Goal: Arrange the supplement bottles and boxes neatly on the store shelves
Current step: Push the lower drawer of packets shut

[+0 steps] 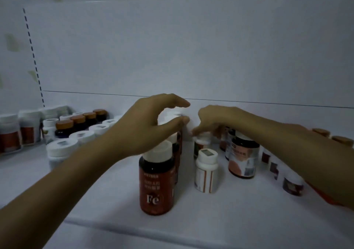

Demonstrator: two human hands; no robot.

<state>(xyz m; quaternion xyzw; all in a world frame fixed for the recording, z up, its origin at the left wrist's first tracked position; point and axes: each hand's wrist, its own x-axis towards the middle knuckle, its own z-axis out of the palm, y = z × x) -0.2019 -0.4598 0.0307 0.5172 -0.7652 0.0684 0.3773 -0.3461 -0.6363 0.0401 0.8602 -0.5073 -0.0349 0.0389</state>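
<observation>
Left hand (151,126): we saw it raised over the row behind the Fe bottle (156,183), thumb and forefinger curved in a C about a rear white cap (172,114). We could not tell whether they touched it.
Right hand (216,120): fingers were curled down onto the white cap of a small bottle (200,145), pinching it.
Hands: they were apart, near each other.
Fe bottle: it stood upright near the front of the shelf (107,200), heading a row that ran toward the back wall.
White bottle (206,172): upright, just right of the Fe bottle, in front of the small bottle.
Pale-labelled jar (243,158): upright, under the right forearm.
Left group: white-capped tubs (63,149) and brown-capped bottles (64,128) stood in rows.
</observation>
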